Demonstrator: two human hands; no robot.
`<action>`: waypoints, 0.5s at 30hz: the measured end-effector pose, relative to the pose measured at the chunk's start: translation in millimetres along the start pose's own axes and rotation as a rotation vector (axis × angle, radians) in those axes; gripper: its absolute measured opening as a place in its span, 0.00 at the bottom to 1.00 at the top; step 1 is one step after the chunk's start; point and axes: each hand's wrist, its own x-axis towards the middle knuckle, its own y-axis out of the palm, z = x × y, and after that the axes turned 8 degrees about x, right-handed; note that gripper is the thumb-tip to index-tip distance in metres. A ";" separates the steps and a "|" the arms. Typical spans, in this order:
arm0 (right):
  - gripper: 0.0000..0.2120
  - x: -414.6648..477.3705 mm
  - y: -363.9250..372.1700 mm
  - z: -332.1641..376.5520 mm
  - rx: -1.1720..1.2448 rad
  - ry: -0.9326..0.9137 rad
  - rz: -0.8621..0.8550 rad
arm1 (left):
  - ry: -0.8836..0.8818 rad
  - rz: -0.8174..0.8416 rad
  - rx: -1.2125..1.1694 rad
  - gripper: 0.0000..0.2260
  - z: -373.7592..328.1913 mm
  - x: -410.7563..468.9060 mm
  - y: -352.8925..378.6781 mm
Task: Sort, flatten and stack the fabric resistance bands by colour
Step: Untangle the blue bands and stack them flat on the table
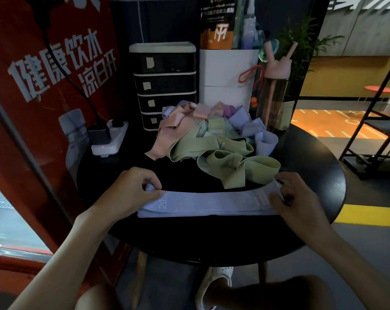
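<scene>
A flat stack of lavender bands (pixel 208 203) lies across the near part of the round black table (pixel 312 175). My left hand (pixel 136 189) pinches the top lavender band at its left end. The same band's right end is gripped by my right hand (pixel 294 193). Behind them sits a loose pile: green bands (pixel 225 157) in front, pink bands (pixel 171 128) at the left, more lavender bands (pixel 254 128) at the right, a purple band (pixel 228 109) at the back.
At the table's back stand a black drawer unit (pixel 165 83), a white box (pixel 227 74) and a pink-lidded water bottle (pixel 275 95). A white power strip (pixel 110 139) lies at the left. A red sign panel (pixel 44 86) stands left, a black rack (pixel 377 117) right.
</scene>
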 end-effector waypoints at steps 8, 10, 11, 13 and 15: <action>0.05 1.4 -0.5 -5.8 -0.146 -0.100 0.003 | 0.079 0.072 0.355 0.10 -7.9 -5.5 -3.0; 0.15 3.2 -0.9 -12.0 -0.147 -0.139 0.017 | 0.155 0.073 0.411 0.19 -13.7 -6.1 -2.9; 0.19 4.4 -2.7 -15.1 -0.119 -0.141 0.061 | 0.204 0.081 0.410 0.23 -20.0 -6.1 -0.8; 0.21 6.3 -7.2 -19.9 -0.086 -0.138 0.196 | 0.281 0.132 0.374 0.26 -34.7 -4.7 9.2; 0.22 7.7 -11.8 -23.2 -0.100 -0.143 0.307 | 0.347 0.179 0.332 0.26 -49.0 -1.5 23.9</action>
